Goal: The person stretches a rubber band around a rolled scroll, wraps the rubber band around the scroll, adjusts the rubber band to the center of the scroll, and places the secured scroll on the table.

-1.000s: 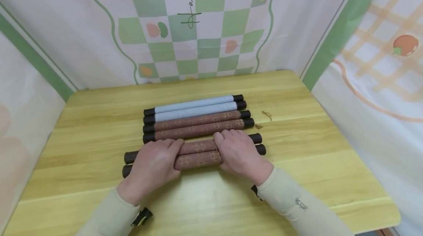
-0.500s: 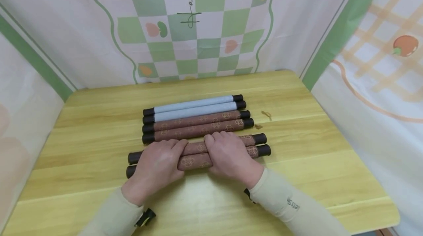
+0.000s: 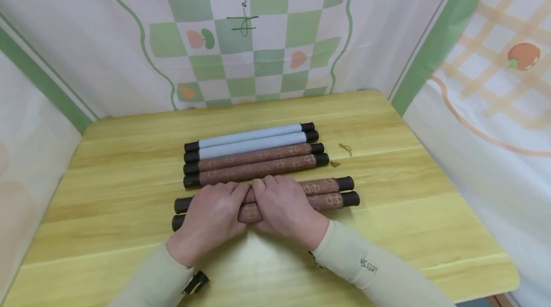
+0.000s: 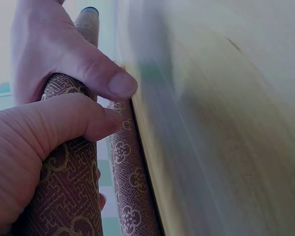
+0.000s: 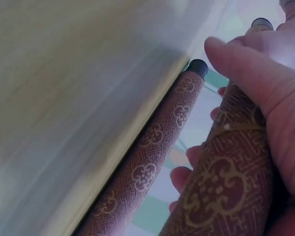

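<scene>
Two rolled scrolls, a far one [image 3: 318, 186] and a near one [image 3: 325, 201], lie side by side, brown with gold flower patterns and black end knobs. My left hand [image 3: 213, 216] grips both from above, left of their middle. Right beside it, my right hand [image 3: 281, 204] grips the same pair, the thumbs nearly meeting. The left wrist view shows both thumbs over a patterned scroll [image 4: 64, 187]. In the right wrist view, a thin tan band [image 5: 238, 127] goes round the held scroll [image 5: 216, 191]. My palms hide the scrolls' middle.
Behind the held pair, two brown scrolls [image 3: 258, 167] and two light blue scrolls [image 3: 251, 140] lie in a row on the wooden table [image 3: 409, 202]. Small brown loops [image 3: 346, 149] lie right of them. Printed curtains [image 3: 241, 68] hang around the table's back and sides.
My right hand has slid left along the scrolls toward my left hand, baring their right ends. The held pair and my left hand have shifted slightly right.
</scene>
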`<state>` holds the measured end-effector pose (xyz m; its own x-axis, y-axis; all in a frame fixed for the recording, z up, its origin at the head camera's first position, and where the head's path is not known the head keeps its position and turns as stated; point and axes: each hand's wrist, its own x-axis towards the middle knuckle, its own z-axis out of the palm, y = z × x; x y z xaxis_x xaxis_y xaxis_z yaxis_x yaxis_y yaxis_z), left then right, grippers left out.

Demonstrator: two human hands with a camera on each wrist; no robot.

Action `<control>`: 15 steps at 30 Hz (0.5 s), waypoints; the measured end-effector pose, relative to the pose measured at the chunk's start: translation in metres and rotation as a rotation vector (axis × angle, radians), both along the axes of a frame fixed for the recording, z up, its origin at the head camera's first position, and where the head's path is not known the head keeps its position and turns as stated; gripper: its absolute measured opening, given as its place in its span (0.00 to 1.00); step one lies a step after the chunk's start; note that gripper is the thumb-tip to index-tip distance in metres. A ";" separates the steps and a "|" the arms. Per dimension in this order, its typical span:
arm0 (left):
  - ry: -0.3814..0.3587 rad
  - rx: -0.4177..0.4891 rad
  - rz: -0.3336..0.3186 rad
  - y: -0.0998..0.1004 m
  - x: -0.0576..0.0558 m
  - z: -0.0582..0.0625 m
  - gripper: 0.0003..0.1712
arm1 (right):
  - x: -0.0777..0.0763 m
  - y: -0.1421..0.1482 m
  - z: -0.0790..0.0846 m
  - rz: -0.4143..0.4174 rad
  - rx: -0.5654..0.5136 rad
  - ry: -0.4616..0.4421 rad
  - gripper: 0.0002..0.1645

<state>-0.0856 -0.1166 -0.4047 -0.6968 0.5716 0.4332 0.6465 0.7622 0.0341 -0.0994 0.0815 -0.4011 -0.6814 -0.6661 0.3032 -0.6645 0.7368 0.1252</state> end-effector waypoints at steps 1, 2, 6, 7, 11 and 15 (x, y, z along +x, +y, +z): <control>0.002 0.000 0.003 0.000 0.000 0.000 0.27 | 0.000 0.000 0.001 -0.003 0.004 -0.033 0.44; 0.004 0.000 0.003 -0.001 0.000 0.000 0.28 | 0.000 0.001 0.004 -0.008 0.009 -0.082 0.49; -0.002 -0.012 0.016 -0.003 -0.001 0.001 0.31 | -0.001 0.011 0.019 -0.072 0.036 -0.327 0.73; -0.004 -0.016 0.022 -0.004 -0.002 0.002 0.33 | -0.003 0.015 0.023 -0.091 0.043 -0.368 0.76; -0.012 -0.021 0.040 -0.007 -0.004 0.006 0.37 | -0.008 0.032 0.028 -0.125 0.084 -0.334 0.69; -0.013 -0.022 0.046 -0.009 -0.004 0.008 0.38 | -0.012 0.040 0.023 -0.098 0.091 -0.178 0.42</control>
<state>-0.0899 -0.1252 -0.3970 -0.7283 0.5481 0.4113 0.6102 0.7918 0.0253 -0.1113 0.1216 -0.3786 -0.7819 -0.6128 0.1140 -0.6075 0.7902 0.0809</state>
